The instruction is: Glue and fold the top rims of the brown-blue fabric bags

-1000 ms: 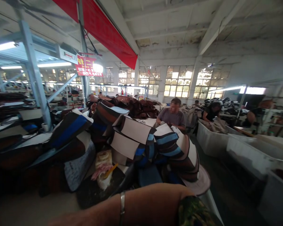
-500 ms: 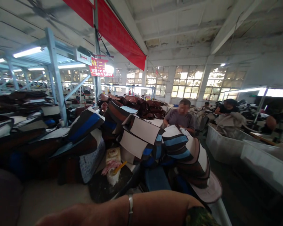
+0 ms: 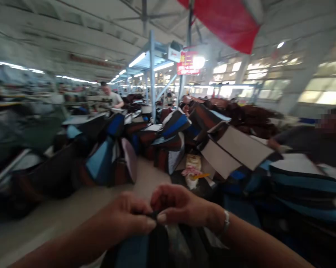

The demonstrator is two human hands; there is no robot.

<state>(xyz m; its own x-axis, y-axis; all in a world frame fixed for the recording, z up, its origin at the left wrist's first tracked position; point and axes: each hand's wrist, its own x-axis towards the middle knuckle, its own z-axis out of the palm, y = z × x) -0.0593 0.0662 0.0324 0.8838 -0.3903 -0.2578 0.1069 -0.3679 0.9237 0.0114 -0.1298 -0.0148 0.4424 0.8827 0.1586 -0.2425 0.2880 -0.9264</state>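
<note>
At the bottom centre, my left hand (image 3: 129, 216) and my right hand (image 3: 179, 208) meet almost fingertip to fingertip. Both are closed in a pinch on the dark edge of a blue and black fabric piece (image 3: 133, 250) hanging below them. Motion blur and the fingers hide most of that edge. A silvery bracelet (image 3: 226, 220) circles my right wrist. Just beyond my right hand, a pale block-like object, a pink rag (image 3: 192, 171) and a yellow-handled tool (image 3: 200, 176) lie on a dark surface.
Bundles of blue, black and brown pieces (image 3: 168, 156) are heaped ahead, with beige-backed panels (image 3: 242, 145) to the right. A pale tabletop (image 3: 145, 173) shows between bundles. One co-worker (image 3: 310, 141) sits at the right, another (image 3: 112, 97) is far left. A blue steel post (image 3: 152, 78) rises behind.
The view has swung left. Before, a single braceleted arm stretched across the bottom; now both hands are together, pinching the fabric edge.
</note>
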